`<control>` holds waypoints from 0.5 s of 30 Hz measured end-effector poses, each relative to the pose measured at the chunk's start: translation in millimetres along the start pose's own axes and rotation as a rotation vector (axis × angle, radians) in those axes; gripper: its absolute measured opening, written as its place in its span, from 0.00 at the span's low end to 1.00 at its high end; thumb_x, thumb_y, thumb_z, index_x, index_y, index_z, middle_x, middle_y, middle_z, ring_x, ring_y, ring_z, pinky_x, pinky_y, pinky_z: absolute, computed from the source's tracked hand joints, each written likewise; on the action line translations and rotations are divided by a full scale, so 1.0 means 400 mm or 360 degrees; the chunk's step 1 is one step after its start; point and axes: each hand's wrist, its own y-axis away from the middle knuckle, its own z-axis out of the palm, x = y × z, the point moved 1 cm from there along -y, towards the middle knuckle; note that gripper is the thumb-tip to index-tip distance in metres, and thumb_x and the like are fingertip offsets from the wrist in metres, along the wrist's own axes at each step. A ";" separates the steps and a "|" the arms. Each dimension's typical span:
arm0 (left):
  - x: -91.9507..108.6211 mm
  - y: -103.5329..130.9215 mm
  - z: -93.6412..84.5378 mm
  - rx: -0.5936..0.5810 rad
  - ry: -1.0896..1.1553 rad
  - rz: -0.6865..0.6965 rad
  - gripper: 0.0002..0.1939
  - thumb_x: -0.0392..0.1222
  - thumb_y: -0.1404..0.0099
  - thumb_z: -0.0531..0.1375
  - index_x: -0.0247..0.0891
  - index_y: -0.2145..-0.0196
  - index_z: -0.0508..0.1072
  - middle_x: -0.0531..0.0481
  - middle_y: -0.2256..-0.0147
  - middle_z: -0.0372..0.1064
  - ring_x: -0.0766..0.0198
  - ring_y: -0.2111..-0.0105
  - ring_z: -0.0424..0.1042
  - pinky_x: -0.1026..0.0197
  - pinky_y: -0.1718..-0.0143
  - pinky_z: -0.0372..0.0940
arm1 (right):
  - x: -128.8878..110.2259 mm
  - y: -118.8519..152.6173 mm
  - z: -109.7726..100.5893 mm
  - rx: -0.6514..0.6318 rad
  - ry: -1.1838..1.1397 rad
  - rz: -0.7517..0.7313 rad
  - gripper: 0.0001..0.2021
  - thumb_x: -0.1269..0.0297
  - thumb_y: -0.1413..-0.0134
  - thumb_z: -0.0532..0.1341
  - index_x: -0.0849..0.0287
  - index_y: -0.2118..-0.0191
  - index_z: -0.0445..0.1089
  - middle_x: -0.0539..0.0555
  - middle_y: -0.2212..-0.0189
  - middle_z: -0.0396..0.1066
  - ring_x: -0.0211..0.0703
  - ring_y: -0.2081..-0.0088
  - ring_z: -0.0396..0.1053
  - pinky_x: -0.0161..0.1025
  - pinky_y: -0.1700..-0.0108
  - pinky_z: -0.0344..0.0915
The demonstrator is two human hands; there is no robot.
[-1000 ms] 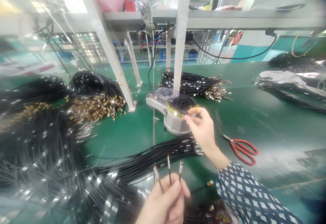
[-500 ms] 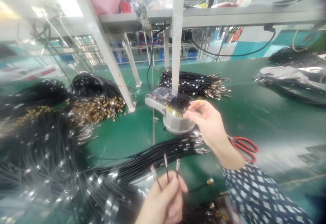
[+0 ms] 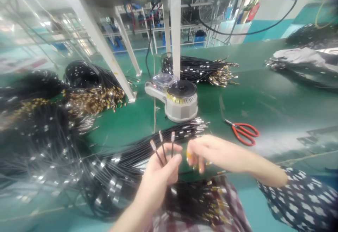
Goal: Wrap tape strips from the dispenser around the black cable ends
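Note:
My left hand (image 3: 161, 175) is closed around black cables (image 3: 163, 151), and three of their silver connector ends stick up above the fingers. Just to the right is my right hand (image 3: 203, 152), its fingers curled downward. A small yellow piece of tape (image 3: 188, 155) shows at its fingertips; the thumb's grip on it is partly hidden. Beyond both hands stands a round grey tape dispenser (image 3: 181, 103) with a black top disc and yellow strips around its rim. Between it and my hands lies a bundle of black cables (image 3: 176, 131) with silver ends.
Red-handled scissors (image 3: 245, 133) lie on the green table (image 3: 237, 101) to the right. Heaps of black cables (image 3: 89, 94) with gold ends cover the left. Another cable bundle (image 3: 200, 70) sits behind the dispenser, near a white shelf post (image 3: 174, 31). More cables (image 3: 195, 204) rest across my lap.
My right hand has come away from the tape dispenser, down and toward me, beside my left hand. The left hand still holds the cables. The view has tilted down.

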 end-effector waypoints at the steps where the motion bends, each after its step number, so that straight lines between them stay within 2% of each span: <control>1: -0.001 0.001 0.002 -0.0005 -0.0042 0.0012 0.14 0.46 0.40 0.67 0.37 0.62 0.69 0.66 0.85 0.48 0.77 0.85 0.40 0.69 0.82 0.39 | -0.006 0.002 0.005 -0.0010 0.0043 -0.0013 0.29 0.41 0.37 0.47 0.61 0.71 0.69 0.53 0.71 0.73 0.38 0.75 0.71 0.36 0.69 0.66; 5: 0.001 0.005 0.009 0.0039 -0.0171 0.0063 0.14 0.45 0.41 0.68 0.35 0.71 0.68 0.63 0.84 0.51 0.78 0.85 0.42 0.68 0.82 0.40 | -0.003 0.004 0.019 0.0001 0.0128 -0.0050 0.26 0.44 0.35 0.48 0.60 0.72 0.69 0.51 0.73 0.73 0.38 0.76 0.72 0.35 0.70 0.66; 8: 0.006 0.010 0.010 0.0103 -0.0167 0.0091 0.14 0.44 0.42 0.68 0.34 0.74 0.69 0.64 0.85 0.49 0.78 0.84 0.43 0.68 0.82 0.40 | 0.030 -0.006 0.030 0.0136 0.0086 -0.0014 0.26 0.44 0.36 0.48 0.61 0.67 0.71 0.51 0.73 0.72 0.38 0.77 0.71 0.35 0.72 0.65; 12: 0.009 0.015 0.008 0.0145 -0.0063 0.0086 0.12 0.43 0.41 0.68 0.35 0.73 0.69 0.65 0.86 0.46 0.78 0.85 0.42 0.68 0.82 0.39 | 0.072 -0.016 0.061 0.0372 -0.0216 -0.0003 0.24 0.45 0.36 0.49 0.60 0.59 0.71 0.50 0.70 0.71 0.35 0.78 0.71 0.32 0.74 0.63; 15: 0.007 0.015 0.008 0.0142 -0.0031 0.0081 0.12 0.42 0.41 0.67 0.35 0.72 0.69 0.66 0.86 0.46 0.78 0.86 0.41 0.68 0.82 0.39 | 0.076 -0.014 0.097 0.0442 -0.0423 -0.0082 0.17 0.49 0.39 0.57 0.59 0.58 0.70 0.50 0.67 0.71 0.35 0.74 0.72 0.33 0.70 0.65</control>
